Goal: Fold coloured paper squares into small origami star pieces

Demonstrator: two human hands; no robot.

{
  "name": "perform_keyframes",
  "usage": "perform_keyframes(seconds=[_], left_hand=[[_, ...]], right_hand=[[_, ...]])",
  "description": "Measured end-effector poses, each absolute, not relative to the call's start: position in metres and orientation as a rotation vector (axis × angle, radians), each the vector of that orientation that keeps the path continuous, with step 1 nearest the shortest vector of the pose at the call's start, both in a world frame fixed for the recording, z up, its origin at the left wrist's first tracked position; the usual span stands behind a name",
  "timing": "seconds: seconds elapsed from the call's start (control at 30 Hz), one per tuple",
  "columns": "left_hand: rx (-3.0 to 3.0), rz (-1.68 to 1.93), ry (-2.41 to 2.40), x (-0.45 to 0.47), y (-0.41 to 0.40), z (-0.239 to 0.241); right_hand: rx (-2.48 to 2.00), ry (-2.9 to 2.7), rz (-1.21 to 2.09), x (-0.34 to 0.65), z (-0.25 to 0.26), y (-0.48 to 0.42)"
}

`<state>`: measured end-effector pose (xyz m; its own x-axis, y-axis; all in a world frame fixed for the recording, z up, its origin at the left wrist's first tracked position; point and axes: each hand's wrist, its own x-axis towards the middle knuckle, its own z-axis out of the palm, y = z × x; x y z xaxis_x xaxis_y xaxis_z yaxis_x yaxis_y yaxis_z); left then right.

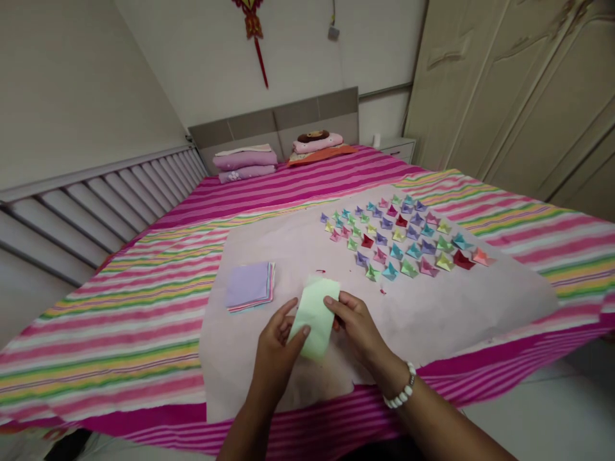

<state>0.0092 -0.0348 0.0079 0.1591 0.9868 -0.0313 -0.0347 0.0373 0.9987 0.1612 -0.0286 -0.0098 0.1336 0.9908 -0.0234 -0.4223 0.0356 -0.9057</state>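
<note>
Both my hands hold a folded pale green paper (314,317) above a large pale pink sheet (432,314) spread on the bed. My left hand (277,349) pinches the paper's lower left edge with the thumb on top. My right hand (358,326), with a white bead bracelet at the wrist, grips the paper's right edge. A stack of coloured square papers (250,286) with a lilac one on top lies just to the left of my hands. Several small folded paper shapes (401,237) in many colours stand in rows on the sheet, beyond my right hand.
The bed has a pink, green and yellow striped cover (120,320). Folded pink bedding (245,163) and a pillow pile (319,146) lie at the headboard. A slatted rail (96,205) runs along the left side. A wardrobe (519,96) stands at the right, with a nightstand (398,147) beside it.
</note>
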Motion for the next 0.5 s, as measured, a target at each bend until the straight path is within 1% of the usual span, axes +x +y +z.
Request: perform_keyframes(seconds=[0.1, 0.2, 0.33, 0.5], left_hand=[[1.073, 1.212, 1.153, 0.004, -0.028, 0.014], [0.826, 1.329, 0.990, 0.006, -0.025, 0.017], [0.675, 1.208, 0.704, 0.021, -0.029, 0.011], [0.703, 1.156, 0.815, 0.029, -0.031, 0.010]], right_hand=[[-0.843, -0.724, 1.358, 0.166, -0.006, -0.029], [-0.741, -0.607, 1.463, 0.165, -0.004, -0.031], [-0.708, -0.529, 1.497, 0.156, -0.004, -0.036], [-0.755, -0.731, 1.510, 0.148, -0.008, -0.041]])
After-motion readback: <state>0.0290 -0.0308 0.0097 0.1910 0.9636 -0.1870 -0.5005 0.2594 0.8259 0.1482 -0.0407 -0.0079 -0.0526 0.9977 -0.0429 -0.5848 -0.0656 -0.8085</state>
